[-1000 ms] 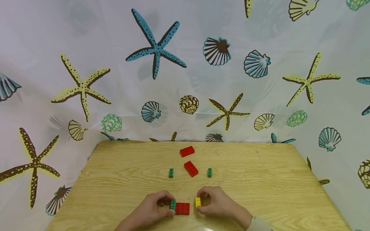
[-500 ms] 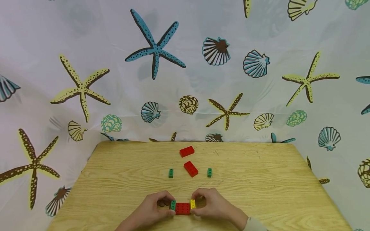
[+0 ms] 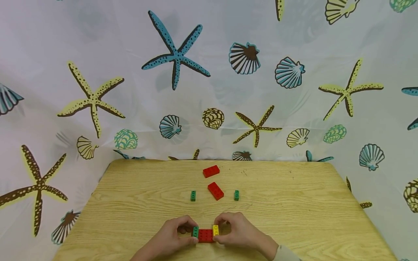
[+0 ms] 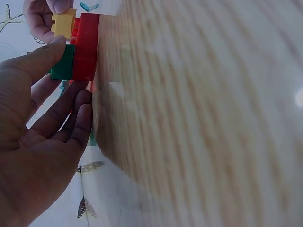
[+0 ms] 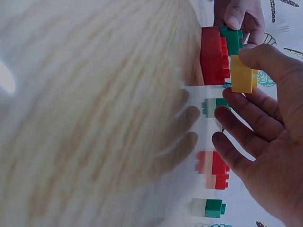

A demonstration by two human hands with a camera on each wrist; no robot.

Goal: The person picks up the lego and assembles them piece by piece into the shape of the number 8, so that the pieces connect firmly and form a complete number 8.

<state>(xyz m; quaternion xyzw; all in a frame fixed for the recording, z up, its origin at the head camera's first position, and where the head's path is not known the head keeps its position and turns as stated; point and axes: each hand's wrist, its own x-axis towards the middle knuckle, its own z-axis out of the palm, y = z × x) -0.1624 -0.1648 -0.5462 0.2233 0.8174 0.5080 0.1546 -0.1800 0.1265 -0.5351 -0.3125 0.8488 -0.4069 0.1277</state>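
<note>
A red brick [image 3: 205, 235] lies flat near the table's front edge. A small green brick [image 3: 195, 231] sits on its left end, pinched by my left hand [image 3: 177, 235]. My right hand [image 3: 235, 232] pinches a small yellow brick [image 3: 216, 230] over the red brick's right end. The left wrist view shows the green brick [image 4: 63, 63] under my thumb and the yellow brick [image 4: 64, 22] beside it on the red brick [image 4: 86, 46]. The right wrist view shows the yellow brick [image 5: 243, 74] against the red brick [image 5: 213, 56], with the green brick [image 5: 232, 40] beyond it.
Further back on the wooden table [image 3: 294, 217] lie two loose red bricks [image 3: 215, 190] [image 3: 211, 171] and two small green bricks [image 3: 193, 195] [image 3: 236, 195]. A curtain printed with starfish and shells [image 3: 176, 54] hangs behind and around the table.
My right hand has carried the yellow brick leftward, from beside the red brick onto its right end. The left hand has stayed on the green brick.
</note>
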